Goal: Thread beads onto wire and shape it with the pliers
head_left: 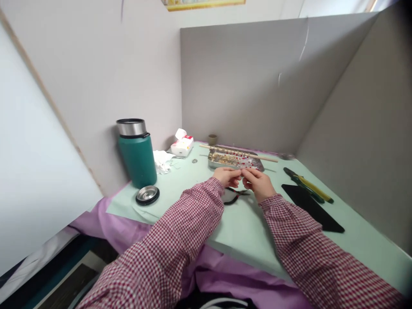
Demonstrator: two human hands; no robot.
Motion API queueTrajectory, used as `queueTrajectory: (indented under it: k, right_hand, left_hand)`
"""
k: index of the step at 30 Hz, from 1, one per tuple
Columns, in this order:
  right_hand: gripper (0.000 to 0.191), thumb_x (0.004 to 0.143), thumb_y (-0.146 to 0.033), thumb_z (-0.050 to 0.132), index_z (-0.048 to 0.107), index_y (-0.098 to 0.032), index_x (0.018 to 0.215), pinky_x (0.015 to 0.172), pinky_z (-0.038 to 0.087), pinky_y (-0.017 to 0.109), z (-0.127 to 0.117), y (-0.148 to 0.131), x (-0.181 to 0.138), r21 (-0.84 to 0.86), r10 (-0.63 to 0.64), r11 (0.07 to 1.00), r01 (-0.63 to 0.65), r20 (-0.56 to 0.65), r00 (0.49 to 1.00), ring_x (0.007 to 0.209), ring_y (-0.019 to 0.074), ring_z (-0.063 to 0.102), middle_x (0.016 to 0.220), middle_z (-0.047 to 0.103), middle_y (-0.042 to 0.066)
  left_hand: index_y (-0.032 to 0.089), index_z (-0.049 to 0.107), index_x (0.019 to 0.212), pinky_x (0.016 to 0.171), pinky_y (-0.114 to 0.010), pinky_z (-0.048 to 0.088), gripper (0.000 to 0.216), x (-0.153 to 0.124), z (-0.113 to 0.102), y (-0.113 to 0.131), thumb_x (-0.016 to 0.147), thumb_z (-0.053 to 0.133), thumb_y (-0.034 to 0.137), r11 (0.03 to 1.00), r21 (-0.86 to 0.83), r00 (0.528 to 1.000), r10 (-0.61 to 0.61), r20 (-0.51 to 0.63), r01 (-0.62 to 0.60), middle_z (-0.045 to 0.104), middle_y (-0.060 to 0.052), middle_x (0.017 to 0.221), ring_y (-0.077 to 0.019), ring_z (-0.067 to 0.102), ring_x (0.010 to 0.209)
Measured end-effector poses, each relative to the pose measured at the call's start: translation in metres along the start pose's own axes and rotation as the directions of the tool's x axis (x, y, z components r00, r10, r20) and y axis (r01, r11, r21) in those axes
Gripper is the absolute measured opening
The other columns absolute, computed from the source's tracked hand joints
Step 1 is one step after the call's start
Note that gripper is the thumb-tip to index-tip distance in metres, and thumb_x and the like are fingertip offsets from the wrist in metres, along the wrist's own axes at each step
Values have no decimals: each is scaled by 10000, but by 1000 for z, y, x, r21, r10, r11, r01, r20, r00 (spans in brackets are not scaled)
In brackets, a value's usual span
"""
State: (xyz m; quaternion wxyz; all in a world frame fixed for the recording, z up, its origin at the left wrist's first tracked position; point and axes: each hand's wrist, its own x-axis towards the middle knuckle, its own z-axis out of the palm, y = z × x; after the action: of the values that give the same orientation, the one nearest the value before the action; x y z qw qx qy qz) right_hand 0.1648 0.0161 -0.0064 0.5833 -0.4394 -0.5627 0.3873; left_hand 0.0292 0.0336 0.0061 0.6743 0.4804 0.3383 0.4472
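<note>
My left hand (pixel 228 176) and my right hand (pixel 256 182) meet fingertip to fingertip above the table, both closed in a pinch. Whatever sits between the fingers is too small to make out. Just behind them is a metal tray (pixel 214 164) holding small gold-coloured and red pieces, perhaps beads. A pale wooden stick (pixel 238 152) with small things along it lies across the tray. Beneath my hands, small pliers (pixel 236 196) with dark red and black handles rest on the table, their jaws partly hidden by my right hand.
To the left stand a green flask (pixel 137 161) and its lid (pixel 147 195), with crumpled tissue (pixel 162 161) and a tissue pack (pixel 182 146) behind. Large yellow-green pliers (pixel 309 185) lie by a black mat (pixel 310 208) on the right. Grey partitions (pixel 244 81) enclose the table (pixel 244 231).
</note>
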Motion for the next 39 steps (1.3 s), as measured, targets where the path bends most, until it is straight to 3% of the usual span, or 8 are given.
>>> queueTrajectory:
  k: [4, 10, 16, 21, 26, 34, 36, 39]
  right_hand:
    - [341, 642, -454, 629, 634, -144, 784, 395, 306, 207, 11, -2, 9, 29, 32, 999, -34, 61, 998, 415, 67, 397, 496, 486, -35]
    - [343, 681, -439, 583, 649, -135, 827, 387, 320, 199, 28, -7, 21, 31, 54, 998, -58, 124, 991, 450, 76, 424, 558, 533, -4]
    - [245, 720, -353, 555, 695, -165, 788, 466, 415, 231, 33, -8, 30, -189, -155, 965, 181, 142, 978, 498, 88, 477, 736, 630, 53]
    - [236, 695, -308, 590, 689, -219, 890, 543, 463, 255, 4, -19, 60, -306, -16, 938, 164, 435, 901, 608, 130, 557, 803, 664, 37]
    - [167, 698, -262, 566, 709, -223, 774, 582, 429, 267, -28, -11, 109, -634, -3, 742, 215, 319, 948, 625, 155, 570, 735, 672, 17]
    - [146, 618, -141, 581, 669, -233, 547, 523, 321, 256, -27, 14, 135, -903, 77, 333, 270, 312, 947, 579, 157, 537, 607, 647, 22]
    - [143, 621, -145, 581, 657, -226, 531, 504, 296, 254, -26, 15, 134, -916, 101, 298, 269, 310, 945, 556, 150, 520, 591, 636, 27]
    - [140, 667, -203, 577, 652, -224, 551, 505, 288, 252, -23, 10, 127, -882, 63, 367, 297, 342, 938, 542, 136, 500, 589, 623, 20]
  left_hand:
    - [92, 580, 771, 478, -222, 444, 217, -2, -10, 2, 672, 670, 263, 991, -130, 999, -39, 25, 42, 582, -23, 634, -59, 495, 458]
    - [92, 562, 732, 442, -223, 431, 205, -6, -19, 15, 653, 677, 243, 994, -111, 991, -9, -137, -6, 558, -7, 585, -65, 492, 423]
    - [104, 571, 747, 399, -224, 403, 223, -6, -25, 16, 647, 666, 280, 996, -86, 949, -16, -314, -12, 541, 6, 592, -59, 473, 378]
    - [129, 561, 698, 380, -216, 383, 268, -17, -26, 11, 600, 681, 348, 997, -58, 953, -63, -297, 48, 543, 9, 607, -56, 461, 366]
    - [155, 544, 649, 379, -208, 363, 245, -28, -16, 8, 613, 659, 368, 990, -43, 959, -140, -247, 134, 552, 4, 593, -55, 442, 355]
    - [193, 557, 650, 385, -227, 349, 252, -38, -10, 6, 641, 620, 437, 975, -26, 954, -222, -200, 222, 647, -56, 724, -63, 435, 351]
    - [204, 561, 653, 386, -223, 329, 252, -41, -11, 6, 657, 604, 452, 974, -20, 953, -226, -204, 227, 600, -24, 553, -72, 416, 336]
    - [215, 569, 665, 385, -222, 299, 274, -44, -12, 5, 678, 574, 489, 969, -6, 955, -243, -169, 245, 476, 16, 372, -82, 379, 307]
